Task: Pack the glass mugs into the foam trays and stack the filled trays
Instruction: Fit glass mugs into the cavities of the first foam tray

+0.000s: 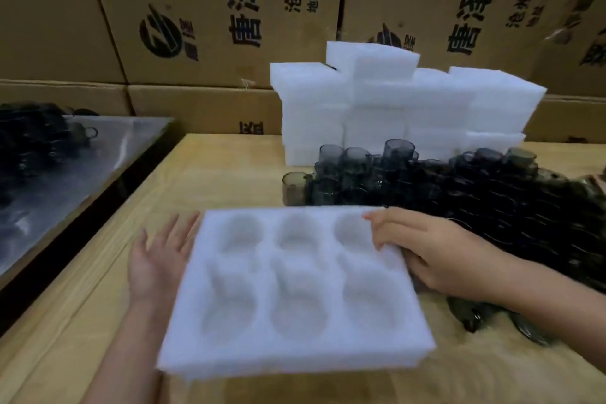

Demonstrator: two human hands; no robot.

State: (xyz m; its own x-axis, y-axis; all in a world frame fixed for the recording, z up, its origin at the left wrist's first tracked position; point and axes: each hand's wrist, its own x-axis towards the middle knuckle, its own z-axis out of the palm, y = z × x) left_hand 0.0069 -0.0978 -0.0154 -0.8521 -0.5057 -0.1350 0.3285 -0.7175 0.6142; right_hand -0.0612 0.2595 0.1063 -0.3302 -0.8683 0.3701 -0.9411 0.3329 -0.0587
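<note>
**Empty tray up front, nothing packed yet**

So from where I'm sitting this looks like the very start of a round. There's one foam tray (269, 256) front and centre over the wooden table (213, 167), and all six pockets are bare. My right hand (426, 249) has it by the right edge, thumb on top and fingers tucked underneath. My left hand (157, 256) is flat with the fingers spread, just beside the left edge; I can't tell if it's actually touching. The picture's too smeary to say whether the tray is fully down.

The glass mugs (459, 187) are heaped at the right, just behind the tray, with stacked foam (393, 108) further back.

Next move, I reckon: get the tray flat and square, let go, then grab mugs one at a time. They're dark glass in a jumble, so pick gently.
</note>
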